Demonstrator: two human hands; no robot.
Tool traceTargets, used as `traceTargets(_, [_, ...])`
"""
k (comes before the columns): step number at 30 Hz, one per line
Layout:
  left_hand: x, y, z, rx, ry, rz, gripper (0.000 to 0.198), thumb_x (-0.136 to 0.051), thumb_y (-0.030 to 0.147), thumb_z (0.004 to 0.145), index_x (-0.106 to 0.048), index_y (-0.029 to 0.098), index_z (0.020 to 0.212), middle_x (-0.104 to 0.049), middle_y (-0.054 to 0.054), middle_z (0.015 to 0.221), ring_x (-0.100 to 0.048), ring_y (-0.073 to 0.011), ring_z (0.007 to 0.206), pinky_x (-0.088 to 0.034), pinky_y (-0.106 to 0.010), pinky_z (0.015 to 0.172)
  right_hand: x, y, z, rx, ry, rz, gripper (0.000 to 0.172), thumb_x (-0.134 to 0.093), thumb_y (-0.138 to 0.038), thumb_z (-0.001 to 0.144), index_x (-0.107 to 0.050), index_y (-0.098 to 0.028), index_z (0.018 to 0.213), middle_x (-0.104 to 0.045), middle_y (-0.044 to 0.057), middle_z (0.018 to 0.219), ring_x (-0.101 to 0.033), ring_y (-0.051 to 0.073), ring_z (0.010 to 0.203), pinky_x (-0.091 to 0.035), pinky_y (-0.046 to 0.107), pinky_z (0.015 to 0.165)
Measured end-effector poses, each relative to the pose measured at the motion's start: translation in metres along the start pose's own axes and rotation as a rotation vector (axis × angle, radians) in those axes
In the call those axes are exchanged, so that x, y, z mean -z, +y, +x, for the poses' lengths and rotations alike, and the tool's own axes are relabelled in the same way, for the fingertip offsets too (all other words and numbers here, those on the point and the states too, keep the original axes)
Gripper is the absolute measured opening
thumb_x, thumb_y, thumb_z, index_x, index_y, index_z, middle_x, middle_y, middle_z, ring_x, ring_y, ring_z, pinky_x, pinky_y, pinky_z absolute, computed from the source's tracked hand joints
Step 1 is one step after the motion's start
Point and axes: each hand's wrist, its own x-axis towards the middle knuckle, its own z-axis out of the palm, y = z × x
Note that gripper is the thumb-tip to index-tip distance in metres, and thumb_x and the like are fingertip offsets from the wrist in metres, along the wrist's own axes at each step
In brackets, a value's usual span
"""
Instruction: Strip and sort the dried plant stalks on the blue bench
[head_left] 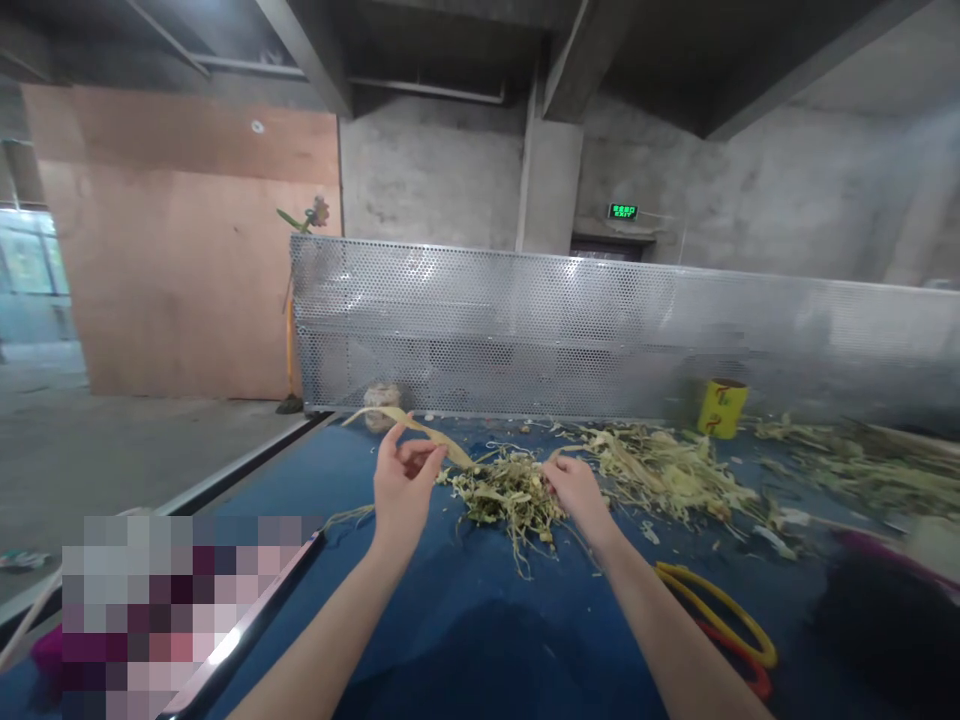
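Observation:
My left hand (406, 485) is raised over the blue work surface, its thumb and fingers closed on a long, pale yellow dried leaf strip (450, 447). One end of the strip sticks out to the left, and the other slopes down to a tangled heap of dried plant strips (514, 495). At the heap's right edge, my right hand (577, 488) is pinched, touching the plant material; what lies between its fingertips is too small to make out. A larger pile of pale strips (667, 475) spreads out beyond the right hand.
A perforated metal panel (480, 330) stands along the far edge of the blue surface (450, 620). Near it are a ball of twine (382, 407) and a yellow roll (722, 408). Yellow and red loops (720, 620) lie beside my right forearm. A pixelated rectangular device (202, 620) occupies the left front.

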Motion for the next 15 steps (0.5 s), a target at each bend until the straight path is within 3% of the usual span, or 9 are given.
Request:
traceTargets(5, [0.001, 0.006, -0.001, -0.085, -0.004, -0.048, 0.054, -0.061, 0.024, 0.066, -0.039, 0.019, 0.116, -0.055, 0.003, 0.066, -0.050, -0.0077, 0.053, -0.042, -0.021, 0.052, 0.016, 0.003, 0.009, -0.025, 0.106, -0.074, 0.022, -0.044, -0.029, 0.060, -0.037, -0.018, 0.043, -0.035, -0.004, 0.038, -0.034, 0.009, 0.040, -0.024, 0.021, 0.042])
traceTargets(10, [0.000, 0.015, -0.002, -0.162, 0.033, -0.105, 0.052, -0.060, 0.022, 0.066, -0.039, 0.019, 0.114, -0.055, 0.003, 0.066, -0.052, -0.0084, 0.055, -0.043, -0.021, 0.054, 0.058, 0.002, 0.026, -0.111, 0.159, -0.130, 0.027, -0.033, -0.031, 0.068, -0.032, -0.019, 0.044, -0.032, -0.004, 0.037, -0.032, 0.009, 0.037, -0.026, 0.022, 0.040])
traceTargets(13, [-0.002, 0.016, -0.002, -0.089, -0.043, -0.146, 0.053, -0.061, 0.023, 0.066, -0.037, 0.018, 0.112, -0.055, 0.004, 0.065, -0.050, -0.0073, 0.051, -0.041, -0.020, 0.049, 0.076, -0.011, 0.023, -0.135, 0.022, -0.190, 0.025, -0.037, -0.027, 0.066, -0.033, -0.019, 0.043, -0.031, -0.005, 0.034, -0.029, 0.008, 0.034, -0.024, 0.021, 0.037])
traceTargets(15, [-0.005, 0.012, -0.003, 0.008, -0.197, -0.150, 0.054, -0.062, 0.023, 0.064, -0.036, 0.017, 0.112, -0.055, 0.004, 0.062, -0.049, -0.0068, 0.048, -0.038, -0.019, 0.046, 0.074, -0.023, 0.011, -0.148, -0.151, -0.233, 0.021, -0.042, -0.022, 0.061, -0.038, -0.018, 0.041, -0.036, -0.005, 0.034, -0.032, 0.008, 0.032, -0.024, 0.020, 0.035])
